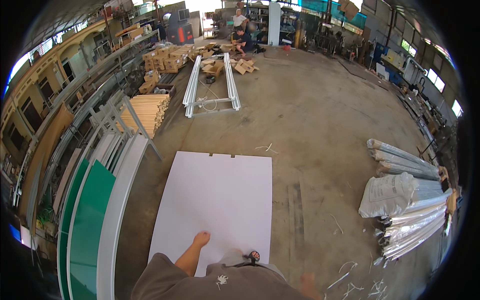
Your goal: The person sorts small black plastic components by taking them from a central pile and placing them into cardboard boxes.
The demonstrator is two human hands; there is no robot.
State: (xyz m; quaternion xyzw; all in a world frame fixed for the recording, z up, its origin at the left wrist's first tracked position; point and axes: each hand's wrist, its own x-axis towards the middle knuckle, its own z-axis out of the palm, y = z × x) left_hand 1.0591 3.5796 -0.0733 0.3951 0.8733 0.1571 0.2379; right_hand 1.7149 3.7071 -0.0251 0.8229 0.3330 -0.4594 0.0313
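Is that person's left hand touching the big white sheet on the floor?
Cannot tell: in the head view, the left hand overlaps the white sheet, but its height above is unclear.

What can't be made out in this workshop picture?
Head view:
- Left hand: out of view. The right hand may be the skin-toned blur cut off by the lower edge; open or shut unclear.
- White sheet: near edge hidden behind the person's shorts.
- Far people: too small to tell what they do.

Brown cardboard boxes (167,57) stacked far left; a whitish printed sack (387,195) lies on wrapped bundles (415,220) right.
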